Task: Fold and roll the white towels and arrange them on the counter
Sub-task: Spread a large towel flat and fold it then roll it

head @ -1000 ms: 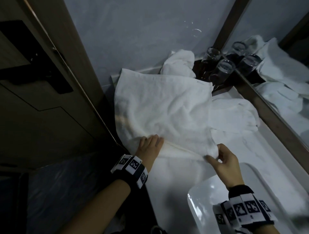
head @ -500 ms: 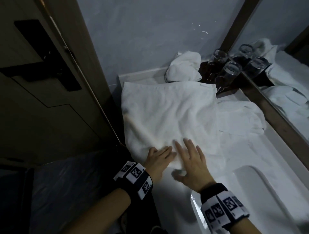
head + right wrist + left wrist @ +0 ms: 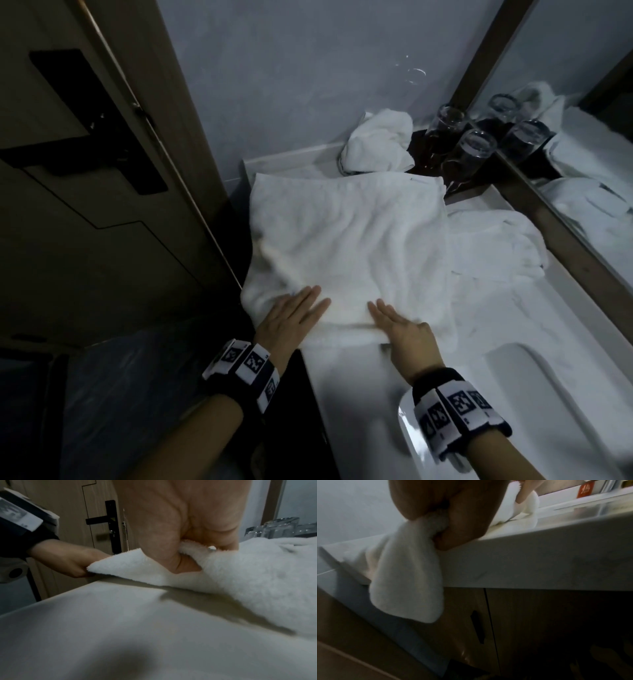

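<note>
Wristbands [image 3: 457,413]: black-and-white square coded markers; tiny print beneath, too small to read.
Red tag [image 3: 585,490]: white characters on it, blurred, unreadable.
Towel label [image 3: 420,180]: small tag, no legible print.

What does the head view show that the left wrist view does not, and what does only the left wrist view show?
Only the head view shows the right hand with fingers flat on the large white folded towel, the crumpled white towel behind it, and the clear drinking glasses beside the mirror.

Only the left wrist view shows a towel corner hanging over the white counter's front edge and the dark cabinet door below.

Both show the left hand on the towel's near edge.
</note>
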`<state>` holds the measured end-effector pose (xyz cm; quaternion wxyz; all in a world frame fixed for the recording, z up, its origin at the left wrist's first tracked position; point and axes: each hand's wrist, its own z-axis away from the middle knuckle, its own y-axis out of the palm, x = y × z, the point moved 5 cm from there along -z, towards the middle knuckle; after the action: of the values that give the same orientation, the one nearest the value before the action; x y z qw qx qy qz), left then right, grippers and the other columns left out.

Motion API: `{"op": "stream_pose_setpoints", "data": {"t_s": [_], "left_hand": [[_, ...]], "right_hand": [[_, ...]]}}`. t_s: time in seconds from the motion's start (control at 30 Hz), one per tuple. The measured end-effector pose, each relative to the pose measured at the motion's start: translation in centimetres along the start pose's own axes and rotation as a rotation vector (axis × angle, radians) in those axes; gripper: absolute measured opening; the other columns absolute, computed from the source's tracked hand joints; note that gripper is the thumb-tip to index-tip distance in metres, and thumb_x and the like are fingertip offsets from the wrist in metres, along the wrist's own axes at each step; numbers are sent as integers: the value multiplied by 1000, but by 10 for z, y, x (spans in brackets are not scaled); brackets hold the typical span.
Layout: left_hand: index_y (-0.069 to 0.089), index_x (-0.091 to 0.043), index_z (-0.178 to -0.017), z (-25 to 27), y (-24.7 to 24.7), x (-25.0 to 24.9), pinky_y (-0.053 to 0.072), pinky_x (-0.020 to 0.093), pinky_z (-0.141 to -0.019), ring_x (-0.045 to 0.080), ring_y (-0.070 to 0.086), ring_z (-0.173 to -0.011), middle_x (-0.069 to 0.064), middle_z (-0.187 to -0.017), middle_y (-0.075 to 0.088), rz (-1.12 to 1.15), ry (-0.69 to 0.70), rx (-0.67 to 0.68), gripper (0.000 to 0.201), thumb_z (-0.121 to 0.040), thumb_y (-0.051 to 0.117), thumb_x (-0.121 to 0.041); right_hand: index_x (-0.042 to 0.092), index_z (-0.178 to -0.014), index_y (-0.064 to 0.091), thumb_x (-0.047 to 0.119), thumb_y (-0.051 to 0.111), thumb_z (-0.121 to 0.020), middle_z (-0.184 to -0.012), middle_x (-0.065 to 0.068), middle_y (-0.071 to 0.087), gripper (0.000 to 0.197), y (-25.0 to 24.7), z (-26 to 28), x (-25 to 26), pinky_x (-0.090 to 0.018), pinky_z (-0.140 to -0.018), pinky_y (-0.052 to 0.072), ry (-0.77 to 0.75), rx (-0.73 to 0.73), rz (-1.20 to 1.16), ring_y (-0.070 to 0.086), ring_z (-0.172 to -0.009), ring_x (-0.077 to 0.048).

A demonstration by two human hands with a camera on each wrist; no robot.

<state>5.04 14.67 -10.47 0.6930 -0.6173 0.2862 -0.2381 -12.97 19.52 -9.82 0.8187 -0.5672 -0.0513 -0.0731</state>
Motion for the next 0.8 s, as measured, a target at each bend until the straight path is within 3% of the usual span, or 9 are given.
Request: {"op": "stream_pose_setpoints", "data": {"t_s": [0.17,0.23,0.3,0.37,0.43,0.5,0.57,0.67,0.8], "left_hand": [[75,-24,-90,12,-19,24,54,13,-60,6,71,-84,-9,-96,74,-65,-76,-160,37,-69,46,-15],[76,-18,-73,16,-29,37,51,13,-49,10,71,-63,-5,-74,76,-73,-98,-189,18,-56,73,-13],[72,-14,-57,25,-36,50,50,14,-43,10,65,-47,-2,-53,69,-62,-90,-161,34,-29,91,-11],[67,-16,-47,33,-47,66,47,10,-41,7,59,-39,-5,-43,61,-29,-123,-152,41,-14,91,-14],[62,-20,-41,41,-59,74,41,9,-41,6,54,-37,-8,-40,57,-80,-125,-161,31,-21,86,-17],[58,-19,-42,46,-64,76,37,16,-52,8,52,-43,-4,-42,56,-70,-98,-222,11,-52,58,-14],[56,-15,-47,46,-64,77,32,23,-57,6,43,-54,-1,-47,55,29,-77,-275,28,-57,30,-11],[56,-13,-51,46,-68,76,36,19,-44,12,51,-49,0,-50,55,73,-51,-259,35,-54,22,-8],[64,-9,-56,53,-73,70,34,23,-58,7,40,-61,2,-52,60,119,75,-293,34,-55,30,-4]], "right_hand": [[42,-143,25,9,45,-90,-151,20,27,65,-12,-1,0,-24,-103,37,63,-55,-54,37,-134,-3],[44,-141,28,14,46,-90,-148,23,31,62,-14,0,2,-23,-100,40,104,-68,-55,44,-128,-4],[44,-140,29,18,45,-90,-147,24,33,59,-15,1,4,-24,-95,43,132,-73,-20,51,-121,-7],[44,-138,35,20,42,-92,-145,21,39,52,-16,0,6,-25,-91,44,166,-77,4,56,-115,-11],[43,-133,43,27,41,-95,-134,11,54,41,-17,0,8,-25,-85,46,213,-82,7,59,-109,-16],[40,-125,53,34,42,-94,-116,4,65,33,-17,2,8,-25,-76,45,265,-69,2,63,-102,-20],[32,-112,63,38,43,-93,-101,-1,69,29,-17,4,6,-25,-67,41,320,-47,-7,65,-93,-23],[22,-93,69,36,52,-85,-87,-3,68,23,-19,9,-2,-23,-61,35,387,-10,-11,64,-84,-25],[20,-89,68,23,58,-71,-89,-6,67,21,-21,12,-11,-24,-62,36,435,32,-72,63,-86,-29]]}}
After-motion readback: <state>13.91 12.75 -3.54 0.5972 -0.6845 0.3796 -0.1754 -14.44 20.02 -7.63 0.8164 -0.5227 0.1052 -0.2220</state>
